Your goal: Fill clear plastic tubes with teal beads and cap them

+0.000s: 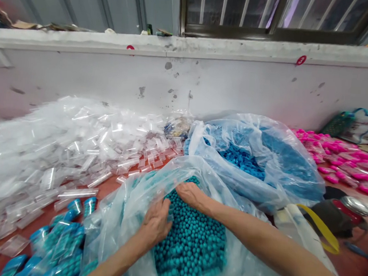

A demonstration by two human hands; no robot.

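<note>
A large clear plastic bag (124,205) lies wide open in front of me, full of small round teal beads (192,236). My left hand (158,221) is at the bag's left inner side, above the beads, with its fingers curled. Blur and the cloudy film hide what these fingers hold, if anything. At the far rim, my right hand (192,196) has its fingers closed on the bag's film, just over the beads. Left of the bag lie blue-capped clear tubes (64,239) filled with teal beads.
A big heap of clear plastic tubes (59,145) covers the left. Behind stands another bag (290,163) of blue pieces (242,159). Pink-filled tubes (344,159) lie at right, near a dark object with a shiny round top (357,205) and a yellow strap (323,230). A wall (226,86) closes the back.
</note>
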